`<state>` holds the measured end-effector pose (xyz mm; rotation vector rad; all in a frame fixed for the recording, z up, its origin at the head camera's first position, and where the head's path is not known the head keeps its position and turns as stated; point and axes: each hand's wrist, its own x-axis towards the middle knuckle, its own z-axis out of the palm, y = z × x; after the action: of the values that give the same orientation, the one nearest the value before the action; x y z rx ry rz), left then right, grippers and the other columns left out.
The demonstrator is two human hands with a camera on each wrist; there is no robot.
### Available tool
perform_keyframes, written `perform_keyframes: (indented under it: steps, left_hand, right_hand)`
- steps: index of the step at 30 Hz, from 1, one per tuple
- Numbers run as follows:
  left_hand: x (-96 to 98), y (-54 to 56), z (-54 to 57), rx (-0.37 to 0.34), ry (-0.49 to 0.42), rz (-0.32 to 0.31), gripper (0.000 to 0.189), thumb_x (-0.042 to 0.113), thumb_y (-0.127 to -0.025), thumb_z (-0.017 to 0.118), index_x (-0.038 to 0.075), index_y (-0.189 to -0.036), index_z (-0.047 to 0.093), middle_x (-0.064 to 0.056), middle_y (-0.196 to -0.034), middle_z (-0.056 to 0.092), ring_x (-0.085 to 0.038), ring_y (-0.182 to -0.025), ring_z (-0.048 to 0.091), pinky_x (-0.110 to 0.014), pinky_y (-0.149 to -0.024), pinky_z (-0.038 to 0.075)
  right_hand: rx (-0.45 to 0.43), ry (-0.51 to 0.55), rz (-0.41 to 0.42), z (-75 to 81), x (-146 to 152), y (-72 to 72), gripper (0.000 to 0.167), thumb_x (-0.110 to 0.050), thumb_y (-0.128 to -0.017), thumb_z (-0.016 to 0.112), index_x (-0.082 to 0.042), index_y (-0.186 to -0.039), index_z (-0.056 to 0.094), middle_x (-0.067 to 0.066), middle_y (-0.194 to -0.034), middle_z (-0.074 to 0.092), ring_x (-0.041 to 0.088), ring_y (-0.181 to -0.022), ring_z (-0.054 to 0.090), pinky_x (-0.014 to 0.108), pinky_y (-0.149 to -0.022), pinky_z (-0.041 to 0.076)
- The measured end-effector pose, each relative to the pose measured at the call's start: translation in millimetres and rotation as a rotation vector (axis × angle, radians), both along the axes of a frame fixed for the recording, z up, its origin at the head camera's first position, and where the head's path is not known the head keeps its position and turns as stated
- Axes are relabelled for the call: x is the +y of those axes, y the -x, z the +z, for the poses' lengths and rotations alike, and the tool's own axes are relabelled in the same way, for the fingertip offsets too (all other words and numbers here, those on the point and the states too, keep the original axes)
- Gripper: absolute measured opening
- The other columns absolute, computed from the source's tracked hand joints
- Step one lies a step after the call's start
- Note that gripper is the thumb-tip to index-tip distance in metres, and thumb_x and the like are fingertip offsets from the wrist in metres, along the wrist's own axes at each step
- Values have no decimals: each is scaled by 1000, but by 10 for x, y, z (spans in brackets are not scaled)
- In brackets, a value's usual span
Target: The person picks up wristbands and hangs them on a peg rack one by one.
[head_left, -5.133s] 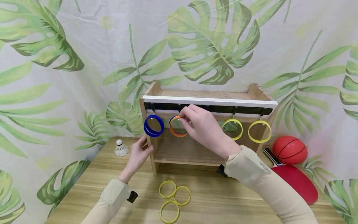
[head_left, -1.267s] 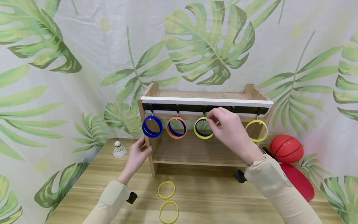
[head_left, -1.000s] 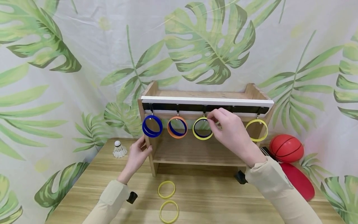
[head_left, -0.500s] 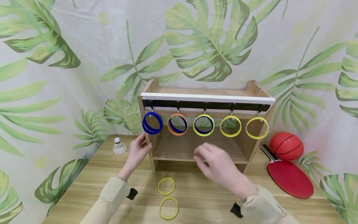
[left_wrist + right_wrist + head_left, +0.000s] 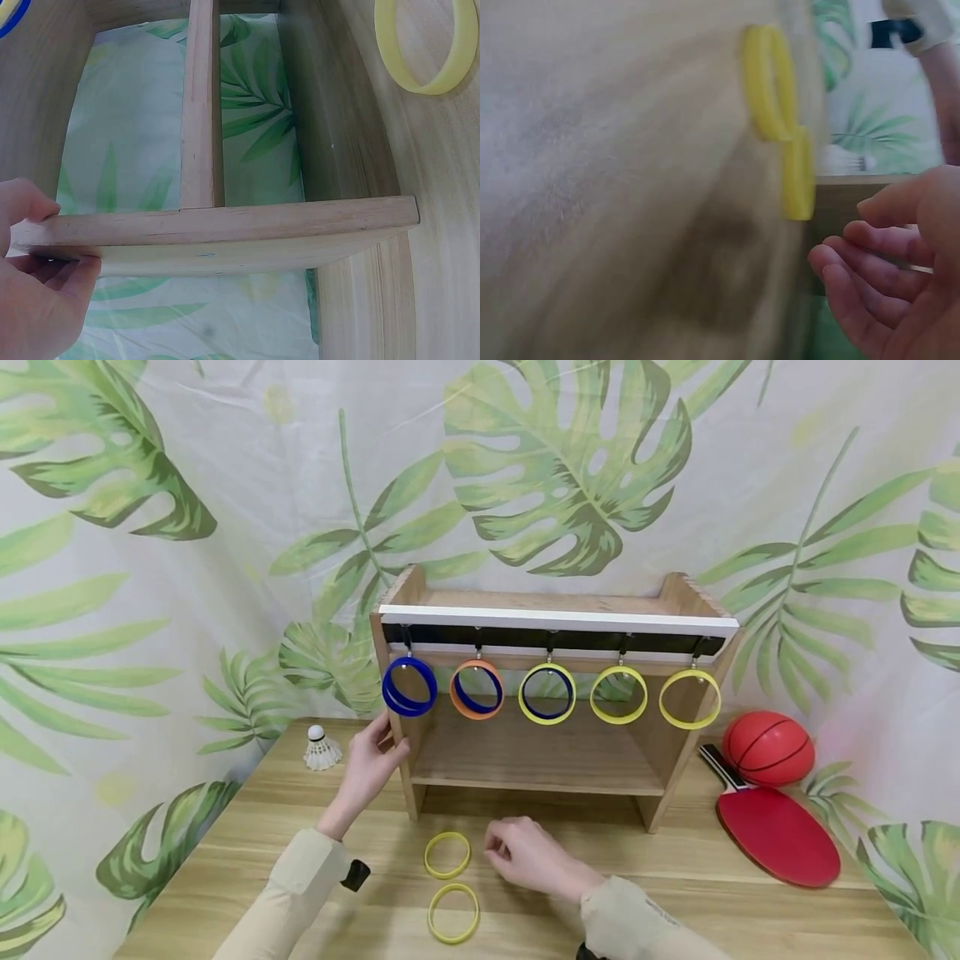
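Note:
My left hand point(image 5: 369, 768) grips the left side panel of a small wooden shelf point(image 5: 540, 756); in the left wrist view, thumb and fingers pinch the panel's edge point(image 5: 225, 227). My right hand point(image 5: 531, 855) is low over the table with loosely curled fingers and nothing in them, just right of a yellow silicone wristband point(image 5: 468, 857). A second yellow wristband point(image 5: 477, 913) lies nearer. On the shelf's hooks hang two blue wristbands point(image 5: 408, 712), an orange wristband point(image 5: 476, 717) with a blue one, a yellow wristband point(image 5: 547, 721) with a blue one, and single yellow wristbands point(image 5: 618, 721) on the last two.
A shuttlecock point(image 5: 322, 752) stands left of the shelf. To the right lie a red table tennis paddle point(image 5: 780, 839) and a small red basketball point(image 5: 768, 748) against its handle. The hooks sit along a black strip point(image 5: 517, 639). A leaf-print cloth point(image 5: 300, 485) hangs behind.
My right hand let go of a yellow wristband, leaving it on the fourth hook, and came down to the table. Earlier, one yellow wristband left the table. The left hand stayed on the shelf.

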<state>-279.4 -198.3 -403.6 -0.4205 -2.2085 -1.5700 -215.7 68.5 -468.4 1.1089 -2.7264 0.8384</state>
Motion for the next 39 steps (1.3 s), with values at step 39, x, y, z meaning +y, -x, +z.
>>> perform_keyframes:
  steps: [39]
  left_hand:
    - [2, 5, -2, -19, -11, 4, 58, -12, -86, 56, -2, -143, 50, -26, -139, 57, -37, -130, 54, -31, -102, 53]
  right_hand:
    - [-147, 173, -98, 136, -132, 104, 5, -7, -86, 69, -10, -84, 65, -1, -77, 70, -4, -67, 55, 12, -60, 51]
